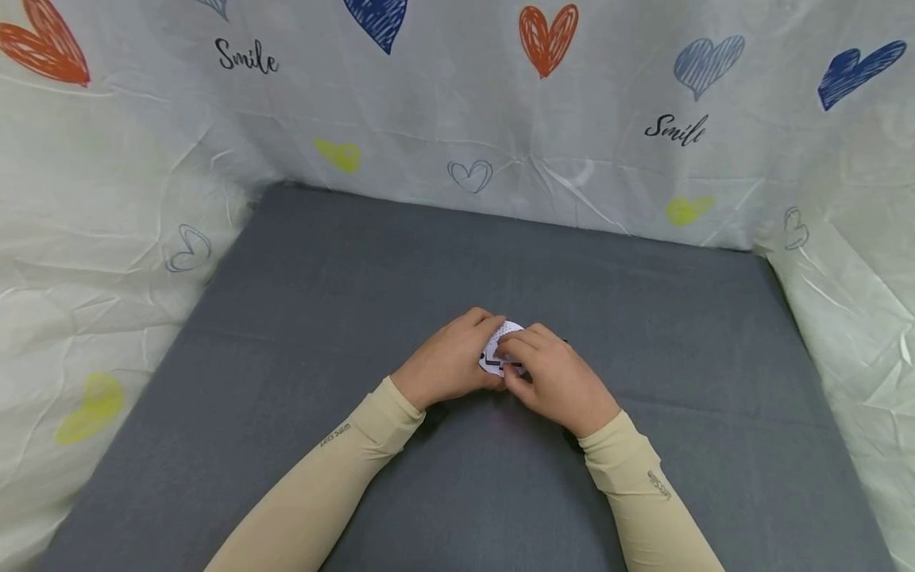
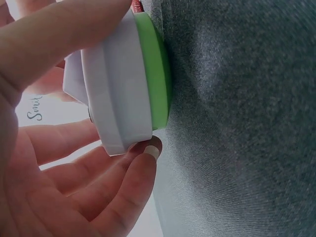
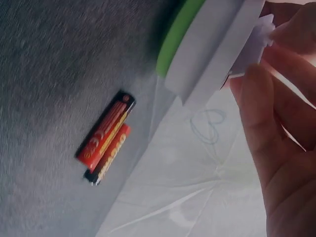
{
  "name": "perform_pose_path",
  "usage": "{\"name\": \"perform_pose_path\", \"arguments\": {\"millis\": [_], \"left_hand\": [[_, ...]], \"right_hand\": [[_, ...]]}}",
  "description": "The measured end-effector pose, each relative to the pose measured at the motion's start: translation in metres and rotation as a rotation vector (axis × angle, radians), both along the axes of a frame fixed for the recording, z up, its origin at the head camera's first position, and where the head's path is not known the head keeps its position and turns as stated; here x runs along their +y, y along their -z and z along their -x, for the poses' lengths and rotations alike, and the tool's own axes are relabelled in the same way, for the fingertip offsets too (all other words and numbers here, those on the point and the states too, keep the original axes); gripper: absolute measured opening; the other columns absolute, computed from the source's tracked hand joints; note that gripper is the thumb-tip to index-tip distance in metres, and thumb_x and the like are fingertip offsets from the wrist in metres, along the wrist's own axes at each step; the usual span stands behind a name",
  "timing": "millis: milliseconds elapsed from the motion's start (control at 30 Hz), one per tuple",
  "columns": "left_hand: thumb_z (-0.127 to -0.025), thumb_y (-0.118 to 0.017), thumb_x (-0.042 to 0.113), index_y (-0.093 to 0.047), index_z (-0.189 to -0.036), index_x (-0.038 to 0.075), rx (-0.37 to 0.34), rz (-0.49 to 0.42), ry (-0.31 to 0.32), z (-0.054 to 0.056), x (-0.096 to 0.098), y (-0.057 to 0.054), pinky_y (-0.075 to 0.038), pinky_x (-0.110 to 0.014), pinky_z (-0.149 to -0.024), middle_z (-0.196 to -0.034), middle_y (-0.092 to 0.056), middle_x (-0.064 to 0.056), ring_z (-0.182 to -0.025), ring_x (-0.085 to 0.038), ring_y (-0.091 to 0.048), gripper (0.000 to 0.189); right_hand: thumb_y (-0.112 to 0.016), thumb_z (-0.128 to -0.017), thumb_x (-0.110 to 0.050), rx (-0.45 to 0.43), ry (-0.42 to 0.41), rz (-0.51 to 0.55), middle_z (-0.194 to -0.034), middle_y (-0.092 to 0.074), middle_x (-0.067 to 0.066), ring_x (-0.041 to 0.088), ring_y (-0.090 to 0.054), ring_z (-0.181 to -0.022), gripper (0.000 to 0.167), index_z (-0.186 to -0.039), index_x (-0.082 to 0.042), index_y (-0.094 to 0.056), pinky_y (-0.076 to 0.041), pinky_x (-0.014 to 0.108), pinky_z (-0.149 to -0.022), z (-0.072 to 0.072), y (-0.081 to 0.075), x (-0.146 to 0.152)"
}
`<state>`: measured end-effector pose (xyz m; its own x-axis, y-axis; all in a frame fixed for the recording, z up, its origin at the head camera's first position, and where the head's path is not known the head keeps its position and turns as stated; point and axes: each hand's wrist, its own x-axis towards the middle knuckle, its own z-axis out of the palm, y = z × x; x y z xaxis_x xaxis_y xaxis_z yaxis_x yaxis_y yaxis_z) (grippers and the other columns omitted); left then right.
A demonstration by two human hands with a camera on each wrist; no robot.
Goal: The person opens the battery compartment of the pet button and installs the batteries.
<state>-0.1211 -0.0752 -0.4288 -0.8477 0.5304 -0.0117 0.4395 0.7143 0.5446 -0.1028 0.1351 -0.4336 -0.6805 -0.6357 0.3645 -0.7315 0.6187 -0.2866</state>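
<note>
A round device (image 2: 118, 84) with a white body and a green underside (image 2: 157, 74) is held low over the grey cloth, its white dotted face up. My left hand (image 1: 452, 357) grips its edge, thumb on one side and fingertips on the other. From that face a small white cover (image 3: 249, 53) stands up at a tilt. My right hand (image 1: 561, 380) pinches this cover between thumb and fingers. Whether the cover is fully detached I cannot tell; fingers hide part of it.
Two red-and-black batteries (image 3: 106, 131) lie side by side on the grey cloth-covered table (image 1: 400, 262), beyond the device. A white curtain (image 1: 429, 103) printed with hearts and "Smile" lettering encloses the table's back and sides.
</note>
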Motion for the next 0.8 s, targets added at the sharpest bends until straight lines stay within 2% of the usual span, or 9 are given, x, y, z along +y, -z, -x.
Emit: {"name": "perform_pose_path", "arguments": {"millis": [267,633,800], "left_hand": [[-0.089,-0.092,0.034,-0.051,-0.159,0.004,0.004,0.009,-0.011,0.002,0.002,-0.001,-0.056,-0.044,-0.109,-0.149,-0.060,-0.016,-0.128,-0.029,-0.065,0.086],[-0.085,-0.095,0.032,-0.053,-0.158,0.005,0.007,0.006,-0.007,0.003,0.003,0.000,-0.056,-0.044,-0.108,-0.148,-0.060,-0.015,-0.126,-0.027,-0.065,0.088],[-0.085,-0.095,0.036,-0.051,-0.160,0.005,-0.028,0.035,-0.035,0.003,0.002,0.000,-0.055,-0.043,-0.109,-0.152,-0.058,-0.013,-0.129,-0.026,-0.064,0.092]], "right_hand": [[-0.075,-0.100,-0.007,-0.069,0.012,0.070,-0.104,-0.075,0.001,0.014,-0.068,-0.095,0.011,-0.110,-0.011,-0.076,-0.060,0.032,-0.081,0.000,-0.001,-0.001],[-0.079,-0.100,-0.010,-0.081,0.043,0.086,-0.103,-0.077,0.001,0.013,-0.071,-0.093,0.012,-0.112,-0.010,-0.076,-0.062,0.031,-0.081,-0.001,-0.003,0.002],[-0.081,-0.098,-0.011,-0.075,0.113,0.098,-0.103,-0.078,0.001,0.014,-0.071,-0.091,0.012,-0.109,-0.012,-0.077,-0.062,0.033,-0.080,-0.004,-0.005,0.015]]}}
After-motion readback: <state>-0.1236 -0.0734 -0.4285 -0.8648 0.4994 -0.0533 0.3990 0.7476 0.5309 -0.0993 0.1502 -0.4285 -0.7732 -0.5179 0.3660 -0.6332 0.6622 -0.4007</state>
